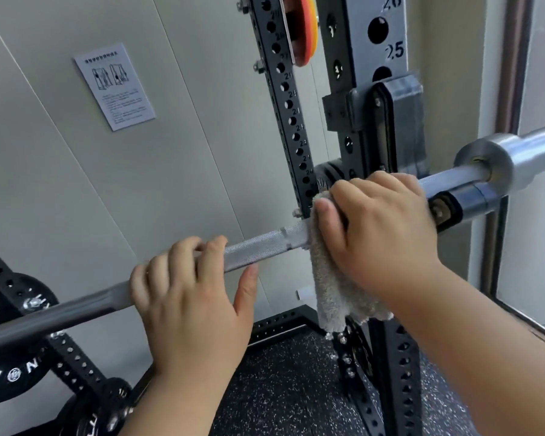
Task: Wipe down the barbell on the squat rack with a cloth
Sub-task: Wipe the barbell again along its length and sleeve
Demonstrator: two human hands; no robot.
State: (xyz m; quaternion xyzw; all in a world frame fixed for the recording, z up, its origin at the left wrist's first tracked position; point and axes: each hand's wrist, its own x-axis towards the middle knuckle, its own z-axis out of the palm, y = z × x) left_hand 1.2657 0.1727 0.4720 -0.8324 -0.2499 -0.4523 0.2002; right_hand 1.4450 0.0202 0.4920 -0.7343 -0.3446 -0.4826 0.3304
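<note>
Two hands grip the barbell (265, 247), which lies across the squat rack (375, 127). The left hand (189, 297) curls over its bare shaft (thumb underneath). To the right, the right hand (381, 225) wraps the grey cloth (331, 284) around it.

We count one barbell (265, 247) and one cloth (331, 284). Hands: two, a left hand (189, 297) and a right hand (381, 221). Perforated uprights at right: two, one black upright (283, 86) and one grey upright (387, 26) with stencilled numbers. One bar hook (400, 121). One printed sheet (115, 86) on the wall. One orange plate (306, 29) up top. Black plates (10, 372): we make out two lower left and one more by the uprights.
</note>
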